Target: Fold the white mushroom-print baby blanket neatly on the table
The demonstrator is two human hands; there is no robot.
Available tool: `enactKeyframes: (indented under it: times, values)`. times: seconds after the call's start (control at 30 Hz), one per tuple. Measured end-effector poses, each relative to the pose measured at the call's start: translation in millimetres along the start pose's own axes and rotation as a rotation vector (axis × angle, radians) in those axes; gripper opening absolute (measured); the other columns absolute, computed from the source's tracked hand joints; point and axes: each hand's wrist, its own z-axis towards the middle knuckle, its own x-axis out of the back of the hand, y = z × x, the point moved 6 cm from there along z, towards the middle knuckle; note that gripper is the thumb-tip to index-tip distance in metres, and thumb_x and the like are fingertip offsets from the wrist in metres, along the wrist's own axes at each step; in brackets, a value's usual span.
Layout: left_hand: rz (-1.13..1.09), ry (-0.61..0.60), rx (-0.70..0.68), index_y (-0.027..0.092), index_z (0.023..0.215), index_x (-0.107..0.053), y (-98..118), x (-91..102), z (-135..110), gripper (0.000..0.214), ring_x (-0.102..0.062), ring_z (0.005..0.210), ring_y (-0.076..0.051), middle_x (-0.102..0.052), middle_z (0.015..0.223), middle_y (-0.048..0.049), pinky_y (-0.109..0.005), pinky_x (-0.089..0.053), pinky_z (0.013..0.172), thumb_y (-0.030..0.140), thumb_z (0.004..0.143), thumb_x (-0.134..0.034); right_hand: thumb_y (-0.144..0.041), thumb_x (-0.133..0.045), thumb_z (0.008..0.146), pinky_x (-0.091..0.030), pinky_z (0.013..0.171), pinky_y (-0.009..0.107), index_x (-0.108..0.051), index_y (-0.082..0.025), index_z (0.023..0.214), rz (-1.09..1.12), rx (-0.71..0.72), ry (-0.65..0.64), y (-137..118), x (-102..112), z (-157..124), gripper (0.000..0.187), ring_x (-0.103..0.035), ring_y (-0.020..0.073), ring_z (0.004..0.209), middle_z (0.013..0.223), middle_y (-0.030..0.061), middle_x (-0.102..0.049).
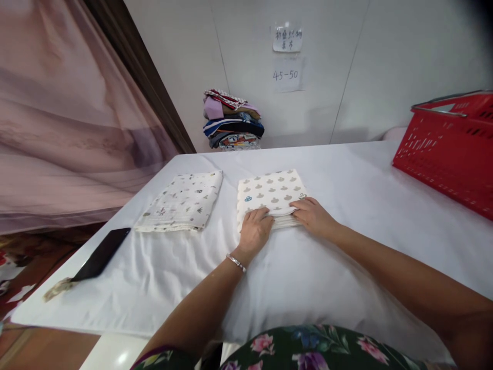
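A folded white cloth with grey printed shapes (273, 189) lies on the white-covered table in front of me, its layered edge toward me. At that near edge, my left hand (256, 226) grips the left part with bent fingers. My right hand (311, 216) pinches the right part of the same edge, thumb below and fingers on top. Between the two hands the top layer bulges up slightly. To the left rests a second folded white cloth with small scattered prints (181, 203), which neither hand touches.
A black phone (103, 254) with a strap lies near the table's left edge. On the far right stands a red basket (447, 149) with metal handles. Behind the table's far edge is a stack of folded fabrics (233, 123) by the wall. Pink curtains (77, 113) hang at left.
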Motion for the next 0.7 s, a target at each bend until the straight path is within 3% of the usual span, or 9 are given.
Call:
enactKeyframes:
  times: [0.3,0.7]
  values:
    - [0.001,-0.023,0.012,0.021,0.09,-0.064,2.7,-2.2,0.3,0.017,-0.053,0.099,-0.021,-0.06,0.115,-0.005,-0.038,-0.042,0.085,0.024,0.09,-0.048,-0.011,-0.038,0.088,-0.031,0.102,0.045,-0.055,-0.018,0.079,0.052,0.039,0.07,-2.0,0.6,-6.9,0.021,-0.052,0.0192,0.106,0.115,0.0117,-0.058]
    - [-0.078,-0.018,-0.007,0.018,0.083,-0.06,4.8,-0.8,3.2,0.013,-0.053,0.101,-0.021,-0.059,0.11,-0.0065,-0.039,-0.042,0.088,0.016,0.088,-0.048,-0.011,-0.035,0.089,-0.044,0.089,0.04,-0.06,-0.018,0.084,0.061,-0.008,0.017,-0.3,-2.5,-12.1,0.026,-0.054,0.022,0.105,0.118,0.0105,-0.058]
